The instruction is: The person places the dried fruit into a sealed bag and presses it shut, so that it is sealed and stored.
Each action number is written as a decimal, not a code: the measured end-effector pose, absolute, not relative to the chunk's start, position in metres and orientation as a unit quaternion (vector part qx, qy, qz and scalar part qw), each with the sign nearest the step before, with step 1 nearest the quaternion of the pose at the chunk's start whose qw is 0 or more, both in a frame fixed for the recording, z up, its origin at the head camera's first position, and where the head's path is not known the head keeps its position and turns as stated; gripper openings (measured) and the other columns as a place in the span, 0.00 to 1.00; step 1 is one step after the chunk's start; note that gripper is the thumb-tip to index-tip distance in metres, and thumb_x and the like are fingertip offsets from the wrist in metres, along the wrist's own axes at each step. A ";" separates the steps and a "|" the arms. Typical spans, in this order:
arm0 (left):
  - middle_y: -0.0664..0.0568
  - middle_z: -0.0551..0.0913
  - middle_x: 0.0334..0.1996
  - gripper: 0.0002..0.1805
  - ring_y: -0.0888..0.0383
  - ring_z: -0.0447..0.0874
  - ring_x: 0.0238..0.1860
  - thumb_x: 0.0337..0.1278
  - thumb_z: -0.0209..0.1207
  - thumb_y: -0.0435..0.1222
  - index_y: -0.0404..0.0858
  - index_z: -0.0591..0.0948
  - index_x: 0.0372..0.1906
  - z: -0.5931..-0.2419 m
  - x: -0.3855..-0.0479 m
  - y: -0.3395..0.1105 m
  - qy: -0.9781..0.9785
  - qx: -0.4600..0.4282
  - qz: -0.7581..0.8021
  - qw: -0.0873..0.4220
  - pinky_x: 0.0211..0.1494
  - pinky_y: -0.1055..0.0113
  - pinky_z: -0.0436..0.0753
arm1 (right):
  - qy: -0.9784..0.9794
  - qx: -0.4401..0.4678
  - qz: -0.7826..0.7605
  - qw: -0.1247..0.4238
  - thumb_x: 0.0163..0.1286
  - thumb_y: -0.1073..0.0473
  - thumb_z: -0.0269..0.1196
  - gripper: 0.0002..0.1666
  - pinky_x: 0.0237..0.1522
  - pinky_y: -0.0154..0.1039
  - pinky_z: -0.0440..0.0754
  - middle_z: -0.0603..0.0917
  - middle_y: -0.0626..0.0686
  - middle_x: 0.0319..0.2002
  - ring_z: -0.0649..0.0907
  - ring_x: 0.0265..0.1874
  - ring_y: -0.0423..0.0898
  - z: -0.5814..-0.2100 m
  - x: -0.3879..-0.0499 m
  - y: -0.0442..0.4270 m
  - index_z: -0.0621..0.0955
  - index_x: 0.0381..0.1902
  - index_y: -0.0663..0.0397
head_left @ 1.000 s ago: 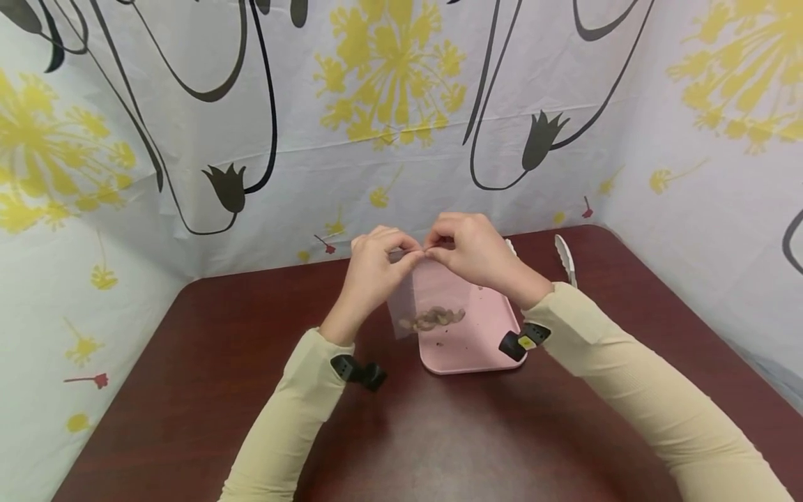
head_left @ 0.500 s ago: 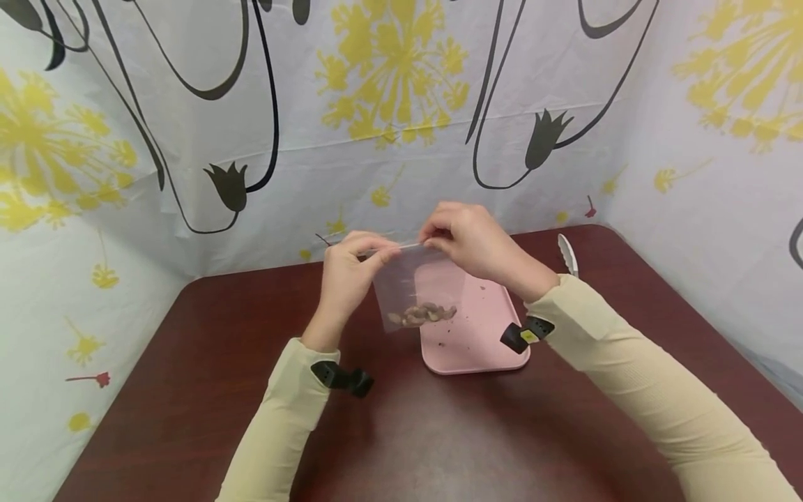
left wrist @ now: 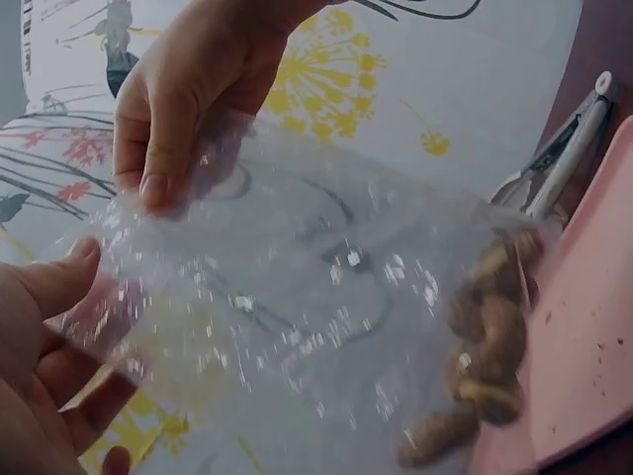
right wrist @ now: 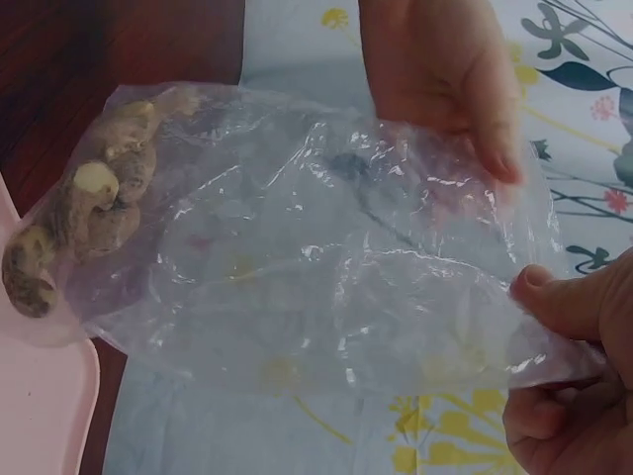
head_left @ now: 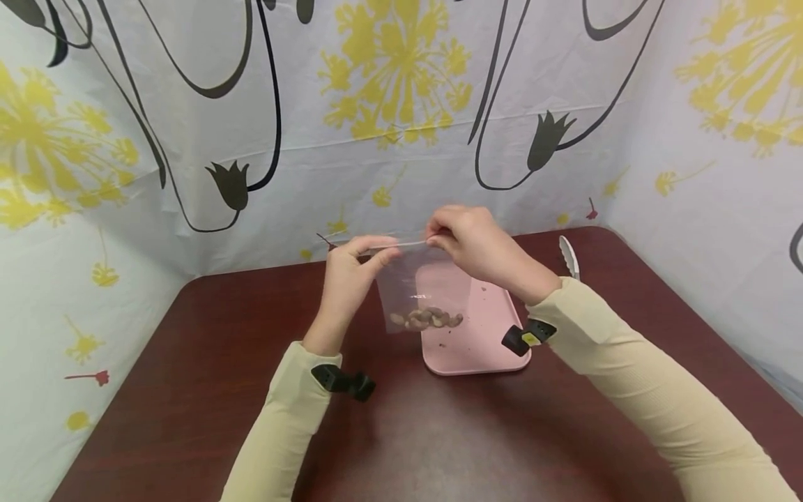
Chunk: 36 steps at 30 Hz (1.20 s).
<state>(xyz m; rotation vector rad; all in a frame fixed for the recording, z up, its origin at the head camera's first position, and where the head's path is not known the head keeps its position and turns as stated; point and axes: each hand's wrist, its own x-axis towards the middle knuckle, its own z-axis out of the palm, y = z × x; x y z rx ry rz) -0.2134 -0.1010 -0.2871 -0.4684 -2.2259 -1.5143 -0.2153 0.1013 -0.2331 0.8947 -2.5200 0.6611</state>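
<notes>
A clear plastic bag (head_left: 398, 279) hangs upright by its top edge between both hands, in front of the pink tray's left part. Knobbly pieces of ginger root (head_left: 429, 318) lie in a row along its bottom; pale cut ends show on the ginger (right wrist: 96, 181) in the right wrist view. My left hand (head_left: 351, 275) pinches the top edge at the left, thumb facing me and fingers behind. The right hand (head_left: 473, 238) pinches the same edge farther right. Through the left wrist view, the bag (left wrist: 297, 267) looks wrinkled and shiny.
Under and behind the bag, a pink tray (head_left: 477, 359) with dark crumbs rests on the dark red-brown table (head_left: 251, 362). Tongs (head_left: 569, 256) lie beyond it at the right, partly hidden by the right arm. A patterned sheet (head_left: 389, 188) hangs behind the table.
From being close together at the top edge, my hands have moved apart, the left one going left and slightly down. The bag's top is now stretched straighter, and its bottom swung slightly.
</notes>
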 end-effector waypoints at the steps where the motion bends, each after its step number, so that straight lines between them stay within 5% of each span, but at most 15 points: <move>1: 0.49 0.88 0.36 0.12 0.63 0.81 0.36 0.49 0.69 0.40 0.40 0.88 0.39 -0.290 -0.213 -0.103 -0.807 -0.161 -0.536 0.188 0.35 0.73 0.76 | -0.897 0.317 0.237 0.195 0.61 0.61 0.67 0.05 0.39 0.41 0.80 0.84 0.51 0.31 0.83 0.34 0.46 -0.233 -0.216 0.103 0.81 0.29 0.56; 8: 0.50 0.87 0.41 0.15 0.61 0.83 0.39 0.50 0.69 0.38 0.40 0.85 0.44 -0.316 -0.216 -0.108 -0.835 -0.190 -0.512 0.070 0.40 0.70 0.78 | -0.895 0.301 0.250 0.213 0.59 0.62 0.68 0.05 0.37 0.41 0.81 0.85 0.53 0.30 0.84 0.31 0.47 -0.234 -0.220 0.109 0.83 0.28 0.58; 20: 0.44 0.86 0.44 0.20 0.56 0.86 0.42 0.51 0.67 0.30 0.38 0.82 0.52 -0.351 -0.222 -0.103 -0.808 -0.189 -0.557 -0.026 0.40 0.66 0.84 | -0.905 0.283 0.249 0.197 0.61 0.60 0.67 0.06 0.38 0.43 0.80 0.85 0.54 0.32 0.84 0.33 0.48 -0.229 -0.221 0.106 0.83 0.30 0.58; 36: 0.50 0.84 0.29 0.18 0.62 0.83 0.27 0.48 0.70 0.35 0.41 0.84 0.48 -0.384 -0.213 -0.112 -0.858 -0.169 -0.485 -0.026 0.33 0.65 0.83 | -0.901 0.283 0.267 0.190 0.62 0.59 0.66 0.05 0.37 0.42 0.78 0.85 0.53 0.32 0.82 0.32 0.47 -0.238 -0.229 0.110 0.84 0.31 0.55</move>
